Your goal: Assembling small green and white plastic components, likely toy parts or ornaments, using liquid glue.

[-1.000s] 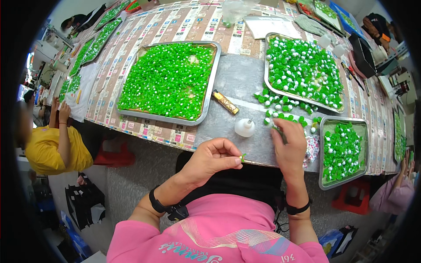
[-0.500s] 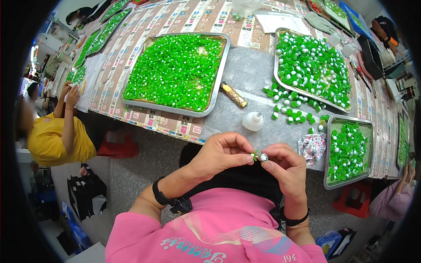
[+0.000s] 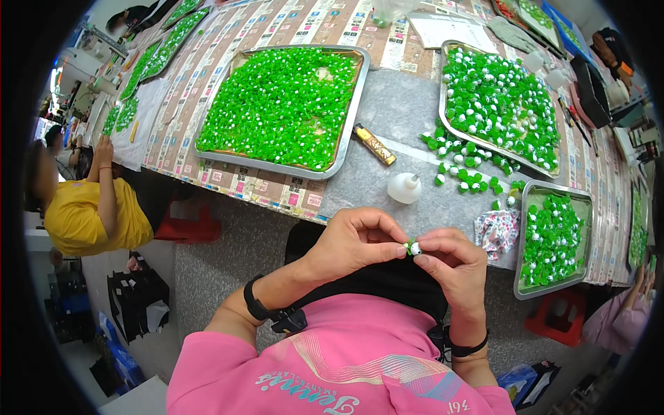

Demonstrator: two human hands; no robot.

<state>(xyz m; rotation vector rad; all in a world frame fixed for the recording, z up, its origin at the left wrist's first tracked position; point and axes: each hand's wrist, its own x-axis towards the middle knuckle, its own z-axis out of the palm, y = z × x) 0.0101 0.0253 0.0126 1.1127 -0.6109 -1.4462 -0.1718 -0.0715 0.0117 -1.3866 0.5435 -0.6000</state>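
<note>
My left hand (image 3: 353,242) and right hand (image 3: 449,266) meet in front of my chest, below the near edge of the table (image 3: 387,117), fingertips pinched together on one small green piece with a white tip (image 3: 413,247). The piece sits right between the two hands, equally close to each; it is too small for me to tell which way its length runs. The small white glue bottle (image 3: 404,187) stands on the table just beyond my hands, with loose green pieces (image 3: 470,176) to its right.
</note>
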